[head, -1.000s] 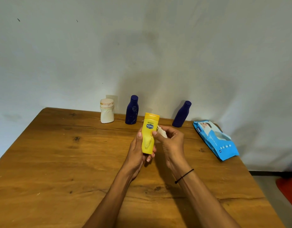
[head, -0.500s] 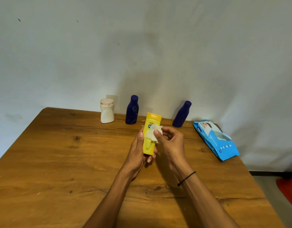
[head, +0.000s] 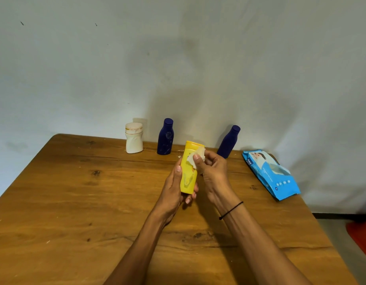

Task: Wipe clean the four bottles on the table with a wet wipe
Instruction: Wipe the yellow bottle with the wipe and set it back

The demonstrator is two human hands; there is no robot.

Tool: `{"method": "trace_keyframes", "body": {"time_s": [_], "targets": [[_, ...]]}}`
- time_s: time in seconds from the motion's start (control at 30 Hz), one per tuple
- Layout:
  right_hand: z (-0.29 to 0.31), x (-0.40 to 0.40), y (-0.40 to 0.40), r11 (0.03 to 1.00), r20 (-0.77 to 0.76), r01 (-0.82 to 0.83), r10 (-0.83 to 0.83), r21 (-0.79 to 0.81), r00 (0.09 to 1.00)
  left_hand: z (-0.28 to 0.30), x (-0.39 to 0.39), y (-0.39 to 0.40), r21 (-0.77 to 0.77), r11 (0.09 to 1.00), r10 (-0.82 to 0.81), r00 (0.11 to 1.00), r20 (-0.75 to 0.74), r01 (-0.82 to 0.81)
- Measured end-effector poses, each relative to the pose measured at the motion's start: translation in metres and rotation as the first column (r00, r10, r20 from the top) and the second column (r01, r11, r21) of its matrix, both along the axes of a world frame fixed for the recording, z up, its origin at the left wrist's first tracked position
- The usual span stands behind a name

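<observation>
At tabletop [head: 75, 192] centre, left hand [head: 173, 190] is gripping yellow bottle [head: 189, 173]; right hand [head: 213, 171] fingers are pinching wipe [head: 195, 158] against it; "mee" wipes pack [head: 270, 174] is lying at three o'clock.

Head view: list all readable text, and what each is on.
"mee": on the blue wipes pack, white vertical lettering near its far end.
Smaller print on the pack: too small to read.
Yellow bottle: label hidden by the wet wipe.
White bottle, two dark blue bottles: no text legible.

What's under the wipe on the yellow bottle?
The wet wipe covers the yellow bottle just below its cap; the right hand presses it there. The label beneath is hidden.
</observation>
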State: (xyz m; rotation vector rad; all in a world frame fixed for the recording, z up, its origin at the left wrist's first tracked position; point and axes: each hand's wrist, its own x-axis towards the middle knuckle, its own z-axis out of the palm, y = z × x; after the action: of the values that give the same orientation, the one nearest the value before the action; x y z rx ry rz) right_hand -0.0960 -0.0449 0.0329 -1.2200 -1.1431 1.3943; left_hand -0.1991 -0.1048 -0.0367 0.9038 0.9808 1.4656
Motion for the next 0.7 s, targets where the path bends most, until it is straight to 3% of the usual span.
{"method": "trace_keyframes", "body": {"time_s": [0.23,0.5,0.7], "targets": [[0.006,-0.001,0.003,0.999,-0.014,0.032,-0.032,-0.027,0.999,0.000,0.004,-0.001,0.007,1.000,-0.021,1.000,-0.007,0.021],[-0.003,0.003,-0.008,0.984,0.010,-0.164,0.165,-0.062,0.986,-0.003,-0.002,0.004,0.000,0.999,0.037,0.999,0.006,-0.037],[-0.013,0.003,-0.023,0.984,0.076,-0.175,0.174,0.018,0.982,-0.007,0.004,0.005,-0.038,0.997,0.068,0.998,0.013,-0.068]]}}
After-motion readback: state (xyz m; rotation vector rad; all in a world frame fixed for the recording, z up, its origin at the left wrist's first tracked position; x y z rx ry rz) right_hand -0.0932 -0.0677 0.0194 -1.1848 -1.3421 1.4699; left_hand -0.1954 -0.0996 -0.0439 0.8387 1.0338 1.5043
